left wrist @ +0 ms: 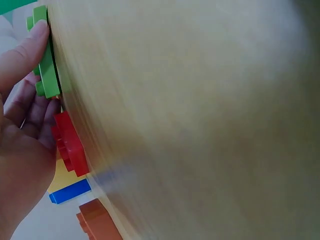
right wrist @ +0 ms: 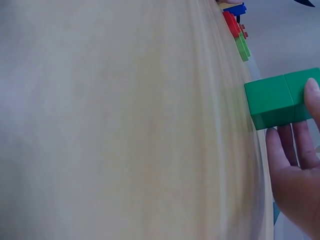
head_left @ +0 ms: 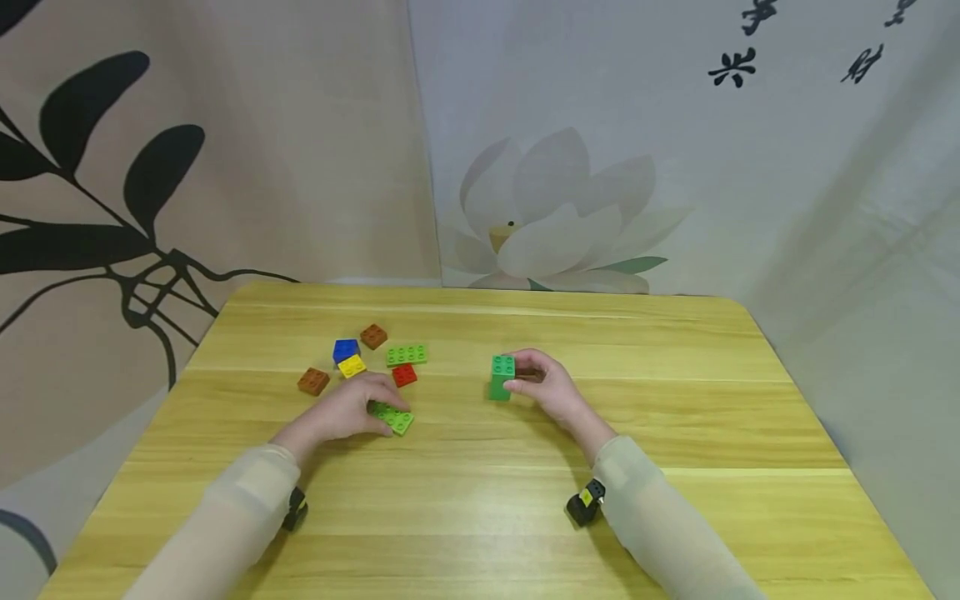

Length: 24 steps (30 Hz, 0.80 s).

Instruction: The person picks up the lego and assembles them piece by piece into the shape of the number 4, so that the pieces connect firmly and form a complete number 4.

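My left hand (head_left: 352, 410) pinches a light green toy brick (head_left: 400, 422) at the table's left middle. The left wrist view shows the thumb along the side of this light green brick (left wrist: 48, 70), low over the wood. To the right, my right hand (head_left: 551, 390) holds a stack of two darker green bricks (head_left: 501, 385) between thumb and fingers. A seam between the two green bricks (right wrist: 270, 97) shows in the right wrist view, and the stack stands upright on the table. Closest to the left hand lies a red brick (head_left: 404, 375).
Behind the left hand lie a yellow brick (head_left: 352, 366), a blue brick (head_left: 346, 350), a second light green brick (head_left: 407, 356) and two brown bricks, one farther back (head_left: 373, 336) and one at the left (head_left: 313, 381). The wooden table (head_left: 480, 517) meets a printed curtain (head_left: 337, 150).
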Each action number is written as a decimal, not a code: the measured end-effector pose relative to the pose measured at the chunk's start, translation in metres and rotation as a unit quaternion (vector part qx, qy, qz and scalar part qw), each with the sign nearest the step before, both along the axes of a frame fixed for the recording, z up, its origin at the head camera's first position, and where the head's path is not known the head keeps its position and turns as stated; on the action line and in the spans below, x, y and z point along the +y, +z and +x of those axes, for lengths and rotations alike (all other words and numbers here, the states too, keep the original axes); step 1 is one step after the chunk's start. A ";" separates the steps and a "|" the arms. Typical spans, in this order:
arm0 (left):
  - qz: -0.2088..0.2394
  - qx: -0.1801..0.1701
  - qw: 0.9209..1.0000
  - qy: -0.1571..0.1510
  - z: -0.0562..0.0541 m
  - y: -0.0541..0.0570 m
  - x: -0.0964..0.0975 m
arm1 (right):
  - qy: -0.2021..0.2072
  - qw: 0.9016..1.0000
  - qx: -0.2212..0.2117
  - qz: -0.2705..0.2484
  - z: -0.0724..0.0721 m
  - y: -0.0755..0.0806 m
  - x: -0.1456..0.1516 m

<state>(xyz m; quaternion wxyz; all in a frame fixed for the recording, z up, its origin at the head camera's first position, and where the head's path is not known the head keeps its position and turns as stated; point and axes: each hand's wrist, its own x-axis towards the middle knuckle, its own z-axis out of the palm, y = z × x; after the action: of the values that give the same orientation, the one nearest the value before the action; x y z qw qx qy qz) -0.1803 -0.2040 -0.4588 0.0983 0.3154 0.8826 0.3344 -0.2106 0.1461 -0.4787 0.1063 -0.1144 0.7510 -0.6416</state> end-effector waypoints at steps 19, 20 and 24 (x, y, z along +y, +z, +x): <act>0.013 0.022 0.997 0.069 -0.005 0.007 0.016 | 0.008 1.000 0.030 0.004 0.000 -0.005 0.001; 0.017 0.023 0.997 0.071 -0.006 0.007 0.018 | 0.008 0.999 0.032 0.004 0.000 -0.005 0.001; 0.027 0.032 0.996 0.076 -0.009 0.009 0.025 | 0.009 0.999 0.034 0.002 -0.001 -0.004 0.003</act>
<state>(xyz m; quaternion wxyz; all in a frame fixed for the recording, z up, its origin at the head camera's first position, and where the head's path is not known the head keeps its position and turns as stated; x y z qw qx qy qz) -0.1888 -0.1789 -0.4499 0.0359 0.2603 0.8973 0.3548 -0.2112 0.1486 -0.4831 0.0867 -0.1430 0.7545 -0.6347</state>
